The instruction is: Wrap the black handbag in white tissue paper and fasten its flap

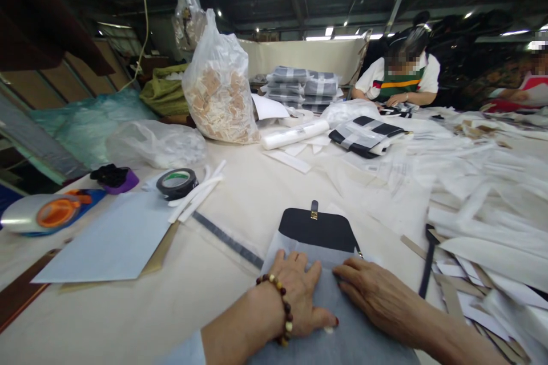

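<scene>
As left hand (295, 296), splayed, and right hand (371, 291), flat, touch wrapping (355, 333), tape (183, 189) left, scraps (475, 301) right

A black tape roll (187, 187) lies beside white strips (201, 199) on the surface (246, 182). An orange-cored transparent tape roll (19, 215) sits far left. A plastic bag (220, 91) of tan pieces (226, 117) stands near stacked, wrapped packages (286, 88).

The left hand (295, 296) lies palm down with fingers spread; just to its right, the right hand (372, 291) has its fingers close together.
</scene>
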A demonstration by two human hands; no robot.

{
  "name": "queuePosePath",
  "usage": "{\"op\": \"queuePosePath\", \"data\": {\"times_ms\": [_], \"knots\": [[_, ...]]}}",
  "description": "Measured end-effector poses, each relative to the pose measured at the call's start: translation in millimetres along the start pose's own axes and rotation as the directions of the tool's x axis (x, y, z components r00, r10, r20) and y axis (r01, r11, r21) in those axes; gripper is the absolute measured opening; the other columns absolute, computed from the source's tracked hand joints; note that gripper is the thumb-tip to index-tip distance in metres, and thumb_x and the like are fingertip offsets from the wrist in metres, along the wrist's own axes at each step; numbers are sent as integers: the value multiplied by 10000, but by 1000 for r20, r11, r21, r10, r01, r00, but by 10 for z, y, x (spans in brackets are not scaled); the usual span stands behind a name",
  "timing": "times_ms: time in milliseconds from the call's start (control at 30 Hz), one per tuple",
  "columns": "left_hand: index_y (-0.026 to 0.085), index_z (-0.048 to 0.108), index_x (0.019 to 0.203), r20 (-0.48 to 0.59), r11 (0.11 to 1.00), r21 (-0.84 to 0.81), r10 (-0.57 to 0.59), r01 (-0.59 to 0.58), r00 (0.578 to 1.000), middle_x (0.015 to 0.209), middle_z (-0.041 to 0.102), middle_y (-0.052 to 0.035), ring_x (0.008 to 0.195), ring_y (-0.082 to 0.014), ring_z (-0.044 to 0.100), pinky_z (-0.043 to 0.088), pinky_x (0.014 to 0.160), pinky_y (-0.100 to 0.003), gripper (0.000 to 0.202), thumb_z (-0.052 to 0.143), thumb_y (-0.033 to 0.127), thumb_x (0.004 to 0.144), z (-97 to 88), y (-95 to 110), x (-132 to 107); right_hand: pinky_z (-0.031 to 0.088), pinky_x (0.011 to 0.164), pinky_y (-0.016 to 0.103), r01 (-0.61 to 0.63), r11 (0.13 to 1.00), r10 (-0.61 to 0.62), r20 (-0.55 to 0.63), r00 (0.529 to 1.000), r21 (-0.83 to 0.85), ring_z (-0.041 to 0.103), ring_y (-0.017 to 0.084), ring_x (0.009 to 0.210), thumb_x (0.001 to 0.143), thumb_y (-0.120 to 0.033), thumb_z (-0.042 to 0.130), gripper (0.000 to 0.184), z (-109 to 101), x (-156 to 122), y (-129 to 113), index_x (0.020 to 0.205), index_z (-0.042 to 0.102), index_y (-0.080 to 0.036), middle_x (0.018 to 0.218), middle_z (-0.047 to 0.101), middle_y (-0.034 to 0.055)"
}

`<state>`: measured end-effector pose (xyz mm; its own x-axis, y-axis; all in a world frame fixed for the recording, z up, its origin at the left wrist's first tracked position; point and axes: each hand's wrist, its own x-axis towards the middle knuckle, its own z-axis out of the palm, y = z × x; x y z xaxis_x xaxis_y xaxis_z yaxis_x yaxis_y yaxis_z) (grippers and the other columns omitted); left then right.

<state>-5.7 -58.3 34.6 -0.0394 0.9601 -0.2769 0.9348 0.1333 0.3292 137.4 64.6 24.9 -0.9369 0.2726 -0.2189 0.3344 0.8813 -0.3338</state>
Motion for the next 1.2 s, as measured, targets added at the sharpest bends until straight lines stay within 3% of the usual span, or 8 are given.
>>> {"op": "queuePosePath", "data": {"times_ms": [100,200,367,633,967,1200], "knots": [[128,549,1085,3,999,41,-11,10,1000,1026,550,-153,966,-318,506,401,871,-505,735,530,713,641,-74,-90,13,442,706,340,-23,998,16,-111,994,-63,564,200,764,912,-310,406,196,101,43,32,838,552,-203,821,580,39],[139,580,952,22,996,73,-57,55,998,986,553,-131,941,-313,508,399,853,-516,703,579,732,575,-131,-198,17,429,686,340,-50,996,37,-167,985,-76,558,206,751,895,-377,446,206,166,68,53,815,520,-202,785,581,30],[154,555,923,33,996,68,-51,49,998,937,547,-106,903,-295,516,405,829,-509,722,498,784,575,-159,-326,28,422,694,355,-90,995,83,-131,988,-45,545,220,769,866,-447,479,260,154,77,31,824,502,-191,800,565,40],[162,521,930,33,999,23,-43,42,999,949,528,-73,901,-276,520,447,797,-446,713,575,754,536,-130,-338,75,418,690,351,-115,992,120,-93,988,51,537,206,746,830,-488,517,297,102,64,43,851,542,-193,802,547,37],[173,556,859,75,999,23,-34,32,997,863,558,-77,870,-282,514,413,773,-462,698,521,789,534,-170,-378,148,368,704,379,-60,998,63,-81,995,34,528,216,740,816,-520,513,324,98,34,58,753,553,-204,758,563,32],[179,531,938,93,997,-59,-49,55,994,882,597,-55,843,-266,544,371,809,-473,680,576,733,544,-134,-451,136,355,675,380,-90,996,89,-58,994,-15,550,233,682,828,-552,463,352,112,59,45,755,512,-211,687,586,24]]}}
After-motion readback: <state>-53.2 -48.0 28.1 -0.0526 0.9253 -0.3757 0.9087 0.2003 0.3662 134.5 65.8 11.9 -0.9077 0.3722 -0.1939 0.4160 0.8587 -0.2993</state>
